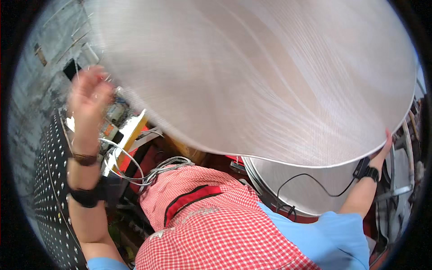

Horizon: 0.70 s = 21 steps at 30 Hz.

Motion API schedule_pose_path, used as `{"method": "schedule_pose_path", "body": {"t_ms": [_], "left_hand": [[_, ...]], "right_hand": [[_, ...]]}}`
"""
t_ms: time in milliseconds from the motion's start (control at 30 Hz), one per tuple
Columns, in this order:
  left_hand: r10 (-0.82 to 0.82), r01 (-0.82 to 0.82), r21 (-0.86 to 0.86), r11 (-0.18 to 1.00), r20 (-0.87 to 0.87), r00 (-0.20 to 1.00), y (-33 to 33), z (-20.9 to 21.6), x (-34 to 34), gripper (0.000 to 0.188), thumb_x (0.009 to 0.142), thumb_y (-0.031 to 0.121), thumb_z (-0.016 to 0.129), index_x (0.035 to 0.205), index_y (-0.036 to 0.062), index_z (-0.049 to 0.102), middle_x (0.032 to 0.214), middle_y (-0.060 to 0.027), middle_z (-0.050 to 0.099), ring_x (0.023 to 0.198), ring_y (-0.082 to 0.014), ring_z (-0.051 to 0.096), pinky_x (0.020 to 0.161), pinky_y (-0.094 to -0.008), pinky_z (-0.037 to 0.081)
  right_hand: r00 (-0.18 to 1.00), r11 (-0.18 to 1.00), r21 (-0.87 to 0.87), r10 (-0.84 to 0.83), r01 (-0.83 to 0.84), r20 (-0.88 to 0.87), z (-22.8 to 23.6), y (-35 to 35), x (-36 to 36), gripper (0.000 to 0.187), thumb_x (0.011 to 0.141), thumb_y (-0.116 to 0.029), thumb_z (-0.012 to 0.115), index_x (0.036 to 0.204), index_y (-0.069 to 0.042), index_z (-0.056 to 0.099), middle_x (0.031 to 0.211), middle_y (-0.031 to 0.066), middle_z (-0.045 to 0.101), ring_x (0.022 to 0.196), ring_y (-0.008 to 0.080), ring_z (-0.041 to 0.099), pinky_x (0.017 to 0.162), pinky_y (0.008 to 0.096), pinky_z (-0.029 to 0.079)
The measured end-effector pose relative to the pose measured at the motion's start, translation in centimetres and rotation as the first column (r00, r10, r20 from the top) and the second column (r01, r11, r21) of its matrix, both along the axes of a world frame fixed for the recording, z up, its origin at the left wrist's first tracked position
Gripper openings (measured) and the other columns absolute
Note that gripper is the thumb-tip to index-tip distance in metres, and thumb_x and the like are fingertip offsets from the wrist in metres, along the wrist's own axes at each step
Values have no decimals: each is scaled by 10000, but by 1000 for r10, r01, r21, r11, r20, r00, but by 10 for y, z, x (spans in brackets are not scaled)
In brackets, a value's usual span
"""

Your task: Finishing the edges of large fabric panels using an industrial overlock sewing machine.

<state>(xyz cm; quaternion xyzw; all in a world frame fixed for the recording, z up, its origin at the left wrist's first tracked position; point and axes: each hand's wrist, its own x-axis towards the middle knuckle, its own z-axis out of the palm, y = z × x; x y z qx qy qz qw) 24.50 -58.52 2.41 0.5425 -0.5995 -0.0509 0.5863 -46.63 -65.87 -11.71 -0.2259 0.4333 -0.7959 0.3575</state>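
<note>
on the left, our left hand [88, 92] is raised high, blurred, its fingers curled at the near-left edge of the big round mesh sheet [270, 76]; it looks closed on that rim, though the blur keeps us from seeing the grip itself. a brown band and a black wrist strap [85, 196] sit on that forearm, and beside it lies a black perforated panel [49, 180]. just under the hand a loop of grey cable [135, 173] hangs over a cluttered yellow and white spot.

in the middle, the sheet spreads above our red checked apron [211, 225], tilted up and away from us, its long span running from the left hand across to the right.

on the right, our right hand [386, 143] grips the sheet's lower right rim, fingers hooked behind the edge, a black watch [371, 173] on the wrist. below it a second round screen [306, 189] lies flat with a black cord across it. both hands sit at opposite rims, the left one higher.
</note>
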Motion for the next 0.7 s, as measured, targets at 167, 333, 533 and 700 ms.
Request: {"method": "schedule_pose_path", "body": {"t_ms": [167, 333, 533, 700], "left_hand": [[-56, -30, 372, 928, 216, 975, 0, -86, -34, 442, 756, 9, 603, 1179, 20, 475, 1121, -57, 509, 1029, -175, 531, 826, -295, 481], [137, -122, 499, 858, 7, 991, 18, -93, 45, 394, 751, 2, 601, 1134, 3, 507, 1124, -58, 531, 1022, -164, 513, 830, -284, 463], [605, -441, 475, 761, -275, 747, 185, -68, 129, 370, 812, 57, 600, 1162, 16, 489, 1120, -60, 489, 978, -118, 495, 799, -249, 444], [706, -838, 207, 506, -658, 264, 410, -70, 110, 345, 831, 67, 583, 1149, 1, 466, 1001, -122, 556, 918, -232, 585, 819, -351, 502]], "right_hand": [[938, 912, 222, -328, 345, -112, -131, 104, -67, 564, 777, -336, 575, 1208, 8, 460, 1190, 135, 510, 1108, 271, 476, 941, 408, 365], [765, 512, 705, -641, 492, -68, -271, 117, -134, 383, 786, -182, 539, 1108, 25, 541, 1140, 162, 550, 969, 253, 571, 854, 390, 459], [208, 385, 465, 548, 797, -810, -203, -72, 0, 397, 854, -310, 447, 923, 32, 638, 907, 253, 634, 843, 380, 619, 729, 426, 491], [8, 889, 434, 438, 142, -899, -149, -296, 239, 499, 909, -423, 403, 1078, -6, 619, 952, 179, 660, 869, 286, 644, 778, 373, 468]]}}
